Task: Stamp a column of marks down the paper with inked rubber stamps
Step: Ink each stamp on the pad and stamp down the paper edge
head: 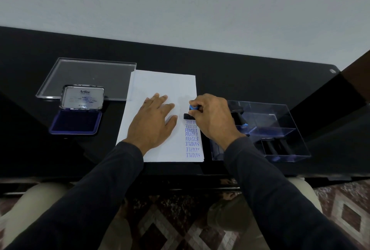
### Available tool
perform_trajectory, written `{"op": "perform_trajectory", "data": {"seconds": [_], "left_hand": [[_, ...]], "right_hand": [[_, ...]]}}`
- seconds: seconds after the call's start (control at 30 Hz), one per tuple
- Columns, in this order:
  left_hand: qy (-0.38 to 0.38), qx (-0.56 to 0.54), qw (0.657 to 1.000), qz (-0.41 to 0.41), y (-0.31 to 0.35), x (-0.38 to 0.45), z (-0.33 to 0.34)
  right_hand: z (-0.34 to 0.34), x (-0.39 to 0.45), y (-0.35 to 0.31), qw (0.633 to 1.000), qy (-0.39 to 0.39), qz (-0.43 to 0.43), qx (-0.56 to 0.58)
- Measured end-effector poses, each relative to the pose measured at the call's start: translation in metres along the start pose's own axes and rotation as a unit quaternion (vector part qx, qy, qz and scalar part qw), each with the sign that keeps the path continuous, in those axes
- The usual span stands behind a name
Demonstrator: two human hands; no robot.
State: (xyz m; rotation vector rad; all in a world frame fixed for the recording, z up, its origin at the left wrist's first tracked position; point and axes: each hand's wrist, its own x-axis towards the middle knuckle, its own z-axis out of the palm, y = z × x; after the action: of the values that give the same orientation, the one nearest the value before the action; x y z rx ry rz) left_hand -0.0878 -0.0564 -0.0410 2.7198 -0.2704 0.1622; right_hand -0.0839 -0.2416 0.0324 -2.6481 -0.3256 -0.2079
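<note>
A white paper sheet lies on the black desk. My left hand rests flat on the sheet with fingers spread. My right hand grips a rubber stamp with a blue top and black base, set down on the paper near its right edge. Below the stamp runs a column of blue marks reading AIR MAIL, FRAGILE and SAMPLE. An open ink pad with a dark blue surface and its raised lid sits to the left.
A clear plastic lid lies at the back left behind the ink pad. A clear compartment box holding more stamps stands right of the paper, close to my right wrist. The desk's front edge is near my forearms.
</note>
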Motion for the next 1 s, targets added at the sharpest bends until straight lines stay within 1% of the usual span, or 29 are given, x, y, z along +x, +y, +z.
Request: {"op": "perform_trajectory", "data": {"seconds": [0.27,0.47,1.0], "left_hand": [[0.001,-0.006,1.000,0.005,-0.0002,0.0001,0.0010],[0.001,-0.005,1.000,0.005,-0.0007,-0.0001,0.0011],[-0.001,-0.004,1.000,0.005,-0.0018,0.0005,0.0022]], "right_hand": [[-0.0007,-0.0006,-0.0022,1.000,0.004,-0.007,-0.009],[0.0014,0.0032,-0.0043,0.999,-0.003,0.017,-0.032],[-0.0032,0.0056,-0.0078,0.999,-0.016,0.037,-0.012]]}}
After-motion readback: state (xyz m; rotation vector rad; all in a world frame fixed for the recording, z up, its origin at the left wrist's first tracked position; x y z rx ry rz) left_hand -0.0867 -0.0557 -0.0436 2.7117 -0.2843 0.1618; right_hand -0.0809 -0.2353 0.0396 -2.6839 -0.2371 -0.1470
